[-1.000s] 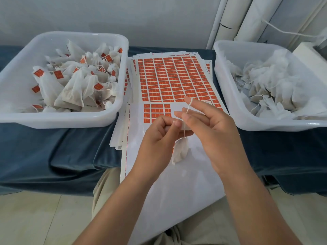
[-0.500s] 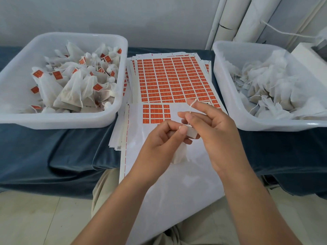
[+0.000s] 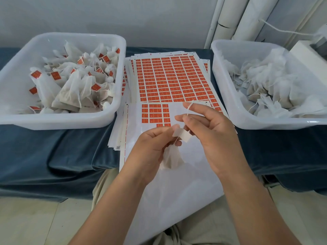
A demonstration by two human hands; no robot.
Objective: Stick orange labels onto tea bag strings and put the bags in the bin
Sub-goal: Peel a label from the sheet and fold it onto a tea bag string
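Above the nearly stripped label sheet (image 3: 169, 183), the left hand (image 3: 150, 147) pinches a label (image 3: 183, 135) between thumb and forefinger; only its pale side shows, and it sits on the string (image 3: 188, 110) of a tea bag (image 3: 170, 159) that hangs just below that hand. The right hand (image 3: 210, 137) is beside it, its fingers closed on the same string, whose free end pokes up past the forefinger. A few orange labels (image 3: 155, 114) remain on the sheet, just beyond the two hands. Farther beyond the sheet lies a full sheet (image 3: 169, 78) of orange labels on a stack. Left of the sheet stands a white bin (image 3: 58, 119) holding bags with orange tags; right of it stands a second white bin (image 3: 261, 122) of untagged bags. Both bins rest on a dark blue cloth (image 3: 62, 156).
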